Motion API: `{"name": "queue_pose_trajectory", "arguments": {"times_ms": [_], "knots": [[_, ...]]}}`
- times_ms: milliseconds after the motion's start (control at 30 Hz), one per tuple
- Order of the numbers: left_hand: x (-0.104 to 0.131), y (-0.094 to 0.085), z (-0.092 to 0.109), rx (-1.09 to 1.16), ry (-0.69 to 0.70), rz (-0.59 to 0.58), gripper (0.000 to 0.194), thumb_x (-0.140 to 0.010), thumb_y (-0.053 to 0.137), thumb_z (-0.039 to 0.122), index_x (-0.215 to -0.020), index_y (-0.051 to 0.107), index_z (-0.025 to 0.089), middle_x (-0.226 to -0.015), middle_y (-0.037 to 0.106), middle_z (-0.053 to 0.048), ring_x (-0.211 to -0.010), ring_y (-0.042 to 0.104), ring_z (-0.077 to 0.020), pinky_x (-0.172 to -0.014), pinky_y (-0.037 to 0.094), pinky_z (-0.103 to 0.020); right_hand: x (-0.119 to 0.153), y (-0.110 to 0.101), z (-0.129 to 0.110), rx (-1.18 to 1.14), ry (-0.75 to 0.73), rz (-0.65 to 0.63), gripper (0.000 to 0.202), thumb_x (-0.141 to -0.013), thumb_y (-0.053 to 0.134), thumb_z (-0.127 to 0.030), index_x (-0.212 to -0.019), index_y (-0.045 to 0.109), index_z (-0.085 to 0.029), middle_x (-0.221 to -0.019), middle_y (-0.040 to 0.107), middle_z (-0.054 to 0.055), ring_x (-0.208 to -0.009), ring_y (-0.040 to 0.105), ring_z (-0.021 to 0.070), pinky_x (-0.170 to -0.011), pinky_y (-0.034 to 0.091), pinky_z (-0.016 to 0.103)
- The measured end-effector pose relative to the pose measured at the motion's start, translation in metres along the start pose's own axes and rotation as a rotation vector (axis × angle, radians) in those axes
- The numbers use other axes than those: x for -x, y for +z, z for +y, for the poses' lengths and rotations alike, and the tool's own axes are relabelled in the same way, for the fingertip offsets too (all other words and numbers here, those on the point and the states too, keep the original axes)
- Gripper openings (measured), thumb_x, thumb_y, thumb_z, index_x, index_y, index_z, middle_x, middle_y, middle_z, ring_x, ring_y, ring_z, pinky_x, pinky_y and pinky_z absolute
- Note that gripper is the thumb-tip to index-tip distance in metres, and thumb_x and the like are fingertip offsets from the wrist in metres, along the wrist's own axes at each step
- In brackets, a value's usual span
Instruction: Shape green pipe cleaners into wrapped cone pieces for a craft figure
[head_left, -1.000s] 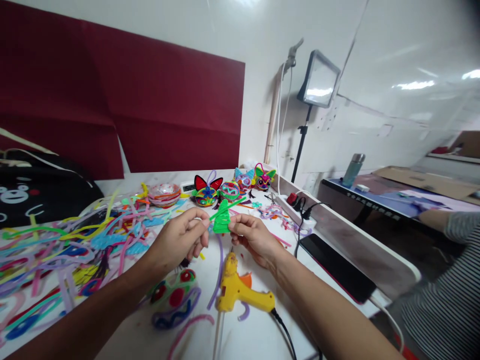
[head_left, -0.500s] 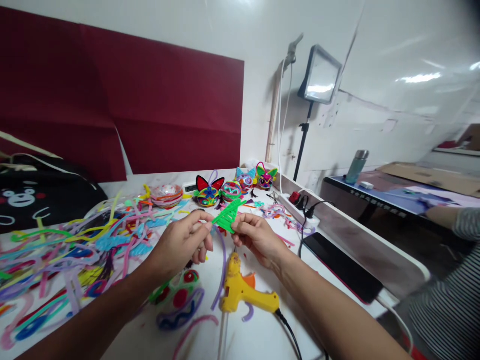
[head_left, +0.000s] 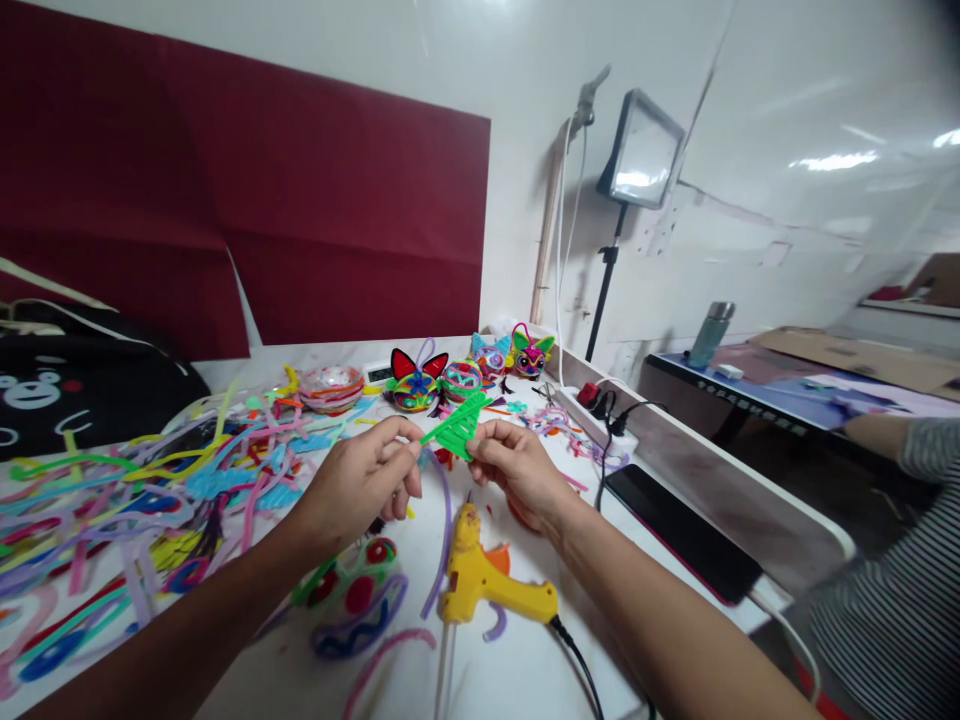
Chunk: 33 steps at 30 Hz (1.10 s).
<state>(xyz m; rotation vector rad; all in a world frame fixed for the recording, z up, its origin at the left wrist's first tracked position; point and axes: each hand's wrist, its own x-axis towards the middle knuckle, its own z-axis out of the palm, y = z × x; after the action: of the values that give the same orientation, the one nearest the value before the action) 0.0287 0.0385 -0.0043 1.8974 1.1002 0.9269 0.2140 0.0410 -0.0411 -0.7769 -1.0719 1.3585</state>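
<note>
Above the white table a green pipe-cleaner triangle (head_left: 456,432) is held between both hands. My left hand (head_left: 375,475) pinches the strip at its left end, fingers curled. At its lower right corner, my right hand (head_left: 510,465) grips it between thumb and fingers. Below them lies a yellow hot glue gun (head_left: 480,585), with a clear glue stick out of its back. To its left sits a decorated ball (head_left: 360,600) with red, green and purple pipe-cleaner trim, partly behind my left forearm. A purple pipe cleaner (head_left: 442,540) lies between ball and gun.
Loose coloured pipe cleaners (head_left: 150,510) heap on the left. Finished eared balls (head_left: 416,385) and a bowl-shaped piece (head_left: 330,388) stand at the back. A power strip (head_left: 600,420) and a phone (head_left: 682,530) lie at right. A person's striped sleeve (head_left: 930,450) shows beyond.
Both hands stay almost in place, still holding the green triangle. The triangle has tilted slightly, and its left strip points a little lower.
</note>
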Motion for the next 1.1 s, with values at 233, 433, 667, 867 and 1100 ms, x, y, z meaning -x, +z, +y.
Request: {"name": "queue_pose_trajectory", "arguments": {"times_ms": [233, 433, 667, 867, 1100], "knots": [[0.0, 0.001, -0.001, 0.05, -0.039, -0.001, 0.026, -0.087, 0.045, 0.036, -0.106, 0.048, 0.018, -0.054, 0.058, 0.005, -0.037, 0.053, -0.0117, -0.036, 0.042, -0.02, 0.001, 0.001, -0.003, 0.011, -0.006, 0.016, 0.013, -0.062, 0.071, -0.021, -0.068, 0.06, -0.016, -0.051, 0.058, -0.004, -0.045, 0.049, 0.0075, -0.046, 0.036, 0.019], [0.001, 0.003, -0.004, 0.077, -0.041, 0.036, 0.042, -0.088, 0.046, 0.038, -0.122, 0.05, 0.013, -0.059, 0.059, 0.003, -0.041, 0.054, -0.011, -0.04, 0.044, -0.021, 0.0, 0.001, -0.003, -0.012, -0.003, 0.003, 0.013, -0.063, 0.07, -0.021, -0.067, 0.059, -0.016, -0.05, 0.058, -0.004, -0.043, 0.048, 0.0067, -0.046, 0.037, 0.019], [0.001, 0.004, -0.008, 0.151, -0.003, 0.154, 0.044, -0.088, 0.047, 0.037, -0.126, 0.051, 0.015, -0.062, 0.058, 0.003, -0.043, 0.055, -0.0114, -0.042, 0.047, -0.023, 0.0, 0.001, -0.002, -0.031, 0.019, 0.007, 0.014, -0.062, 0.071, -0.021, -0.067, 0.059, -0.016, -0.05, 0.058, -0.004, -0.042, 0.048, 0.0066, -0.046, 0.037, 0.019], [0.001, 0.008, -0.008, 0.162, -0.023, 0.096, 0.044, -0.089, 0.046, 0.037, -0.127, 0.051, 0.015, -0.061, 0.058, 0.003, -0.042, 0.055, -0.0114, -0.042, 0.047, -0.023, 0.0, 0.001, -0.003, -0.037, 0.016, -0.002, 0.013, -0.062, 0.071, -0.02, -0.067, 0.059, -0.016, -0.051, 0.058, -0.005, -0.042, 0.048, 0.0068, -0.045, 0.037, 0.019], [0.005, 0.011, -0.004, 0.131, -0.017, 0.04, 0.043, -0.089, 0.045, 0.037, -0.125, 0.051, 0.015, -0.061, 0.059, 0.003, -0.043, 0.055, -0.0113, -0.042, 0.046, -0.022, 0.0, 0.002, -0.003, -0.022, 0.001, 0.013, 0.015, -0.062, 0.071, -0.02, -0.07, 0.059, -0.017, -0.051, 0.056, -0.005, -0.044, 0.049, 0.0074, -0.045, 0.036, 0.019]]}}
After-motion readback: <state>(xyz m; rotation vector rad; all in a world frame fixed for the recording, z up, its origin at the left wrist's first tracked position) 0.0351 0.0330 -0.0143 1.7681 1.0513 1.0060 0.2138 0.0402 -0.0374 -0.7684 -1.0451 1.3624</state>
